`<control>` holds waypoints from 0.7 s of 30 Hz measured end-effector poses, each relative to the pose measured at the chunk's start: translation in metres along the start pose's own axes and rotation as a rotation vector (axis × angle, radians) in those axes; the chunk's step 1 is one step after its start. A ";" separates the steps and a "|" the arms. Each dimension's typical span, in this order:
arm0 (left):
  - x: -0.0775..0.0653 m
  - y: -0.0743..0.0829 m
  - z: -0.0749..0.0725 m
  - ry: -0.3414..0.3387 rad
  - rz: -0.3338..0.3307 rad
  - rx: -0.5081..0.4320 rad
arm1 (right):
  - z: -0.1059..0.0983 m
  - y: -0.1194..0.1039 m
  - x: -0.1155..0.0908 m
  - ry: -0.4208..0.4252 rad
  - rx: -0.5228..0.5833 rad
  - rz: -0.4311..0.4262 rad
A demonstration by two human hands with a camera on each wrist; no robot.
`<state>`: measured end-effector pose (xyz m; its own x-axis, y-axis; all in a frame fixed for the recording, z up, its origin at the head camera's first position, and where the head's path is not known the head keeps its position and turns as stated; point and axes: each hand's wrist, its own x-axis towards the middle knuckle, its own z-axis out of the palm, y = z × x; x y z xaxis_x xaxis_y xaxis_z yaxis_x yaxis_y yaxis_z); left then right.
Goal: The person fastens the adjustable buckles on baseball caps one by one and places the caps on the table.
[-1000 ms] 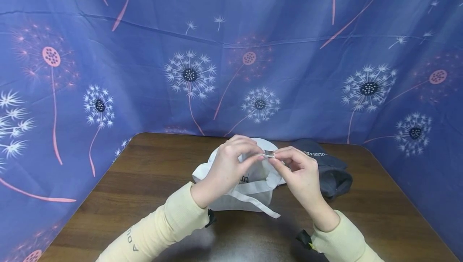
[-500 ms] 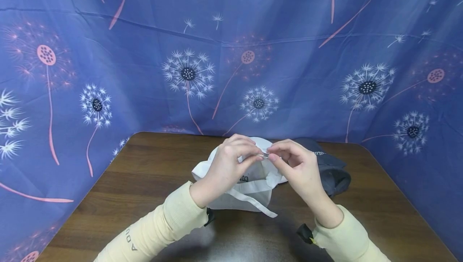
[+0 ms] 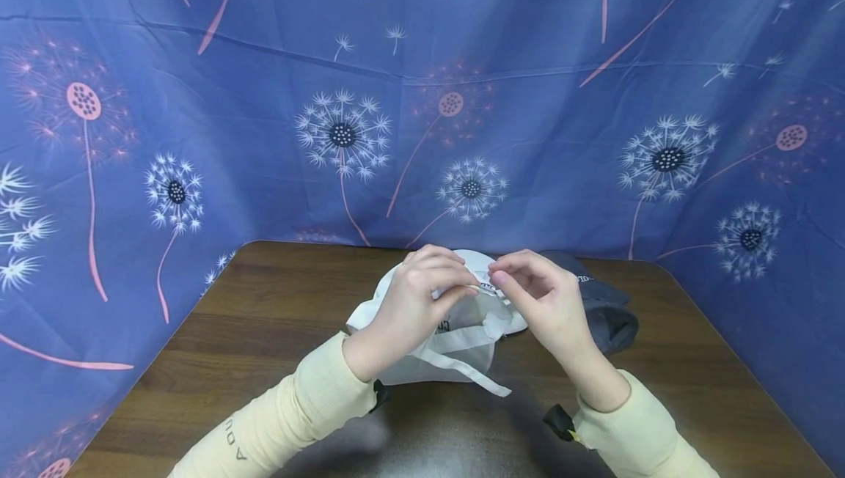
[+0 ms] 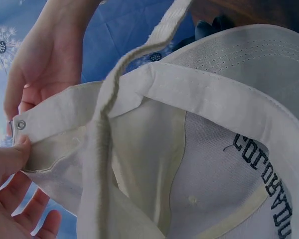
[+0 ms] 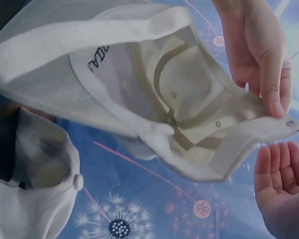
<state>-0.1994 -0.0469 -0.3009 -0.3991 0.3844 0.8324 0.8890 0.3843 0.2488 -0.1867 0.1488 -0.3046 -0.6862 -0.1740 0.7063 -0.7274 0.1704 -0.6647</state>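
A white cap (image 3: 422, 372) is held up over the table, its inside and dark lettering turned to view in the left wrist view. My left hand (image 3: 416, 298) pinches the end of its back band, thumb beside a small metal eyelet (image 4: 21, 124). My right hand (image 3: 544, 302) meets it from the other side, thumb and forefinger drawn together at the metal buckle (image 4: 11, 127) on the band's end; its grip is partly hidden. A loose white strap (image 3: 465, 369) hangs from the cap, its free end held by neither hand.
A dark grey cap (image 3: 610, 328) with pale lettering lies on the brown wooden table (image 3: 264, 317) behind my right hand. Blue dandelion-patterned cloth (image 3: 422, 133) hangs around the table's back and sides.
My right fingertips shift from the shiny buckle to slightly above where it lay. The left hand keeps its pinch and barely moves.
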 end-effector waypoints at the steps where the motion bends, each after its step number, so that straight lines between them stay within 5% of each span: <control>1: 0.000 0.000 0.000 0.002 0.008 0.001 | -0.001 0.001 0.000 -0.010 0.014 -0.009; 12: -0.003 -0.002 -0.002 -0.005 -0.014 -0.034 | -0.013 0.013 -0.003 -0.281 0.099 -0.077; 21: -0.004 0.000 -0.003 -0.002 -0.053 -0.003 | -0.014 0.013 -0.004 -0.333 0.052 -0.028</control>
<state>-0.1968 -0.0507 -0.3031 -0.4461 0.3651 0.8171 0.8673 0.4019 0.2939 -0.1940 0.1653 -0.3127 -0.6236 -0.4867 0.6117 -0.7393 0.1128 -0.6639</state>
